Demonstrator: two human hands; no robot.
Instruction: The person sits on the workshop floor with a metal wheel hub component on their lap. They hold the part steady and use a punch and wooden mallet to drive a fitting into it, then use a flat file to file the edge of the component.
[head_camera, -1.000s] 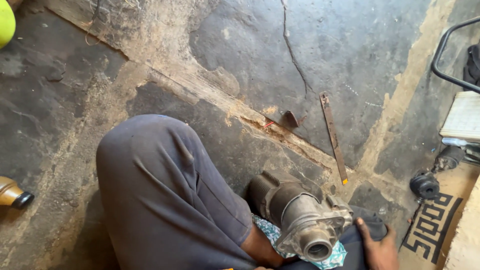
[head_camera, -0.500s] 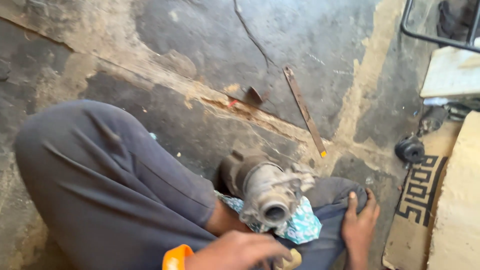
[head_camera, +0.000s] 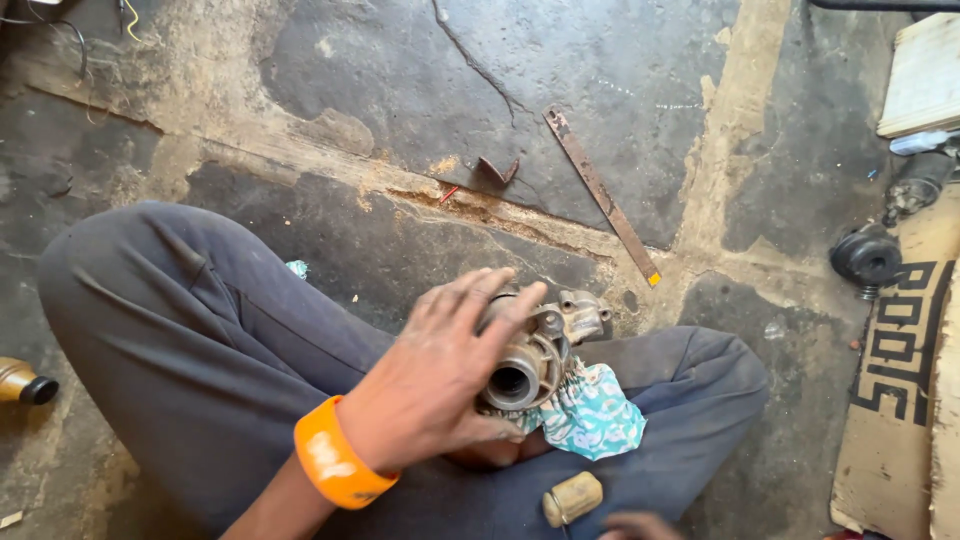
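The left hand's fingers (head_camera: 480, 300) wrap over the top and side of a grimy metal starter motor (head_camera: 535, 350), closed around its housing, thumb low near the open round nose. The left hand (head_camera: 430, 385) wears an orange wristband (head_camera: 335, 455). The motor rests in the person's lap on a patterned teal cloth (head_camera: 590, 415), between crossed legs in grey trousers (head_camera: 190, 330).

The grip looks one-sided: the motor is likely heavy and greasy, so it could roll off the cloth onto the concrete floor (head_camera: 380, 110), or slip and pinch a leg. A small tan cylindrical piece (head_camera: 572, 498) lies loose on the trousers just below and could tumble away if the legs shift.

The right hand (head_camera: 640, 524) shows only as a sliver at the bottom edge; whether its fingers are open or closed cannot be told. The motor's rear is hidden by the hand. A dark round part (head_camera: 866, 258) and a bottle (head_camera: 22, 382) at the left edge are hard to identify.
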